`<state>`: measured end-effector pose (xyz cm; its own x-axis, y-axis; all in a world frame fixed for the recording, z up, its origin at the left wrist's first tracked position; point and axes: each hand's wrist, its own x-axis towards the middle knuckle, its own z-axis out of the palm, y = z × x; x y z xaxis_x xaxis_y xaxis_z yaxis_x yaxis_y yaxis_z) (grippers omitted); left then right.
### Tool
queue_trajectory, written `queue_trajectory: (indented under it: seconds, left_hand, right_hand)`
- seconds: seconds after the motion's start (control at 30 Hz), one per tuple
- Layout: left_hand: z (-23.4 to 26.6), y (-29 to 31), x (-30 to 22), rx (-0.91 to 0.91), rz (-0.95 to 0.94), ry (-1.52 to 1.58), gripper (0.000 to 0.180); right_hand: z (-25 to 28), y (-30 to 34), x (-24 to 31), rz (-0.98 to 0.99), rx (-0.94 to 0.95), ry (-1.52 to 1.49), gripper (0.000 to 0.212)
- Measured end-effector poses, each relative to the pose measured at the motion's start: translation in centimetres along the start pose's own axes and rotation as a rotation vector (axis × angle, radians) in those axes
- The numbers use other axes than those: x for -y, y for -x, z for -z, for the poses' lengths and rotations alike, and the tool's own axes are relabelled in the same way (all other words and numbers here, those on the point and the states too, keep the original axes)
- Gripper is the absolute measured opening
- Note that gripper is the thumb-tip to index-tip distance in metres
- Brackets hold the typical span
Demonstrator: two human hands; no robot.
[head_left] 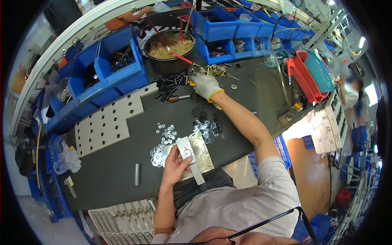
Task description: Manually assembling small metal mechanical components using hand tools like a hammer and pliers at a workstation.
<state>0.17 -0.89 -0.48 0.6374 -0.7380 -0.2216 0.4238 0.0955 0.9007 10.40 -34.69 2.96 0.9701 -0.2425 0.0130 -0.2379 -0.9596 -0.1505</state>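
My left hand (174,168) is bare and closed around a flat silver metal plate assembly (188,152) with a round opening, held over a worn metal plate (203,149) at the bench's near edge. In a whitish glove with a yellow cuff, my right hand (205,86) reaches far forward. Its fingers are bent together beside black cylindrical parts (166,85) and a heap of brass-coloured parts (216,70); whatever they grip is hidden. Close by lies a tool with a brown handle (179,98). White rings (158,156), clear rings (208,128) and small washers (168,132) surround the metal plate.
Blue bins (116,55) line the back, next to a black pot (169,59) of yellowish contents with red-handled tools. A perforated board (107,124) and grey cylinder (137,174) lie left. Red (305,79) and teal baskets (320,71) stand right. Other people are beyond.
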Motion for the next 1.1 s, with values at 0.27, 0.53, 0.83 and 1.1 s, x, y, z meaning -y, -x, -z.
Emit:
queue_trajectory:
  seconds: [0.27, 0.53, 0.83, 1.1]
  left_hand:
    - [0.4, 0.2, -0.3, -0.002, -0.010, -0.030, 0.061]
    - [0.7, 0.1, -0.5, 0.000, 0.003, -0.038, 0.060]
    - [0.2, 0.3, -1.0, 0.006, 0.027, 0.002, 0.064]
    - [0.3, 0.5, -1.7, 0.036, 0.024, -0.029, 0.065]
  right_hand:
    - [-0.6, 4.0, -2.7, -0.127, -0.235, -0.656, 0.028]
    - [4.8, 13.2, 1.2, -0.108, -0.260, -0.903, 0.021]
    - [7.4, 20.0, 10.2, 0.325, -0.183, -0.848, 0.019]
    - [4.3, 19.2, 12.1, 0.364, -0.193, -0.684, 0.024]
